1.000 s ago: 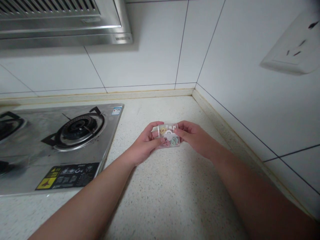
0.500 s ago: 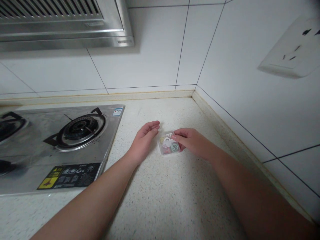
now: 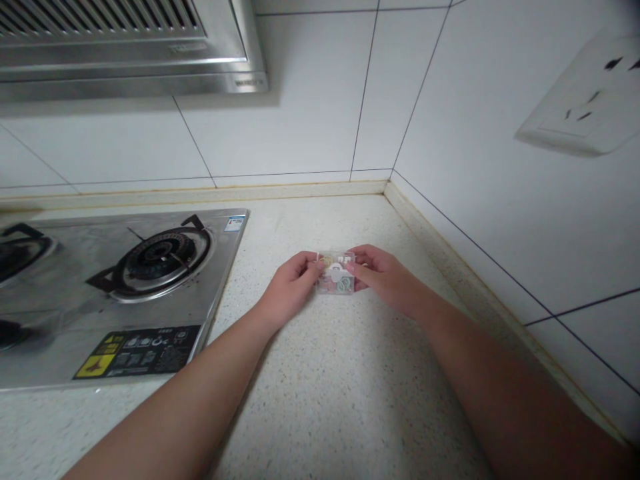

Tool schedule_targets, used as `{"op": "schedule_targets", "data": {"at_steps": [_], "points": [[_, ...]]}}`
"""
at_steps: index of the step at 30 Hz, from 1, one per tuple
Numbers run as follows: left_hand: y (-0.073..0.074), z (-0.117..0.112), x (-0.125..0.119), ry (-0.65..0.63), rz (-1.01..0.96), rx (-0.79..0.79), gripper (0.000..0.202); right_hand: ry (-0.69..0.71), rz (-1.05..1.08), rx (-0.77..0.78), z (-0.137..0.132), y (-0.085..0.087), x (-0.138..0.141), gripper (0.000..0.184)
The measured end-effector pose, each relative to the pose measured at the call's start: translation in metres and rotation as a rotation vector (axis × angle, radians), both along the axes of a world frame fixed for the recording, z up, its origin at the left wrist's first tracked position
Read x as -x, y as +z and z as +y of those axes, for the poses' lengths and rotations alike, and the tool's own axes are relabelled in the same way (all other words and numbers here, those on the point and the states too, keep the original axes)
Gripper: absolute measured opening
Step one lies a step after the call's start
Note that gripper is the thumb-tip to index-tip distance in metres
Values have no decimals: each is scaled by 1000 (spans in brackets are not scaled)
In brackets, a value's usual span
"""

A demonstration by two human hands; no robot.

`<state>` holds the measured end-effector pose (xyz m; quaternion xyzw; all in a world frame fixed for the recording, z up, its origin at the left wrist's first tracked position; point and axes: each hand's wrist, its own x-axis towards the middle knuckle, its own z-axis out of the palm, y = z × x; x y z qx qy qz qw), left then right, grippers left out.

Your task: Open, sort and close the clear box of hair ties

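Between my two hands is a small clear plastic box (image 3: 336, 285), roughly square, with yellow, white, pink and green ring-like pieces inside. These look like small hair ties, though they are too small to make out surely. My left hand (image 3: 295, 283) grips the box's left edge, thumb on top. On the opposite edge my right hand (image 3: 380, 273) holds it too, its thumb on the upper face and its fingers at the far right side. The fingertips underneath are hidden. The box is at or just above the speckled countertop (image 3: 320, 387).
To the left a steel gas hob (image 3: 220, 267) with black burners (image 3: 163, 257) is set into the counter. A range hood (image 3: 130, 80) hangs above it. Tiled walls meet at the back right corner, and a white socket (image 3: 575, 120) is on the right wall.
My left hand has closed onto the box's left edge; before, it was apart from it. The box has moved slightly up and away and sits straighter, still in my right hand.
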<state>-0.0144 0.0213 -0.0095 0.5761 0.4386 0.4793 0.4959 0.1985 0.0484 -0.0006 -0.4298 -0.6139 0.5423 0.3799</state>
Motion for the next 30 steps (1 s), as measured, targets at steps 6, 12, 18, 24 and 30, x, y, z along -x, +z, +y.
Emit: {"op": "schedule_targets", "data": {"at_steps": [6, 12, 18, 24, 30], "points": [[-4, 1, 2, 16, -16, 41, 45, -15, 40, 32, -6, 12, 2, 42], [3, -3, 0, 26, 25, 69, 56, -144, 113, 143, -8, 20, 2, 26], [8, -3, -1, 68, -86, 44, 40, -224, 203, 129, -2, 15, 1, 31], [5, -2, 0, 58, -54, 67, 36, -301, 260, 114, 0, 17, 1, 32], [9, -5, -1, 43, -27, 38, 35, -157, 170, 126, -4, 17, 3, 31]]}}
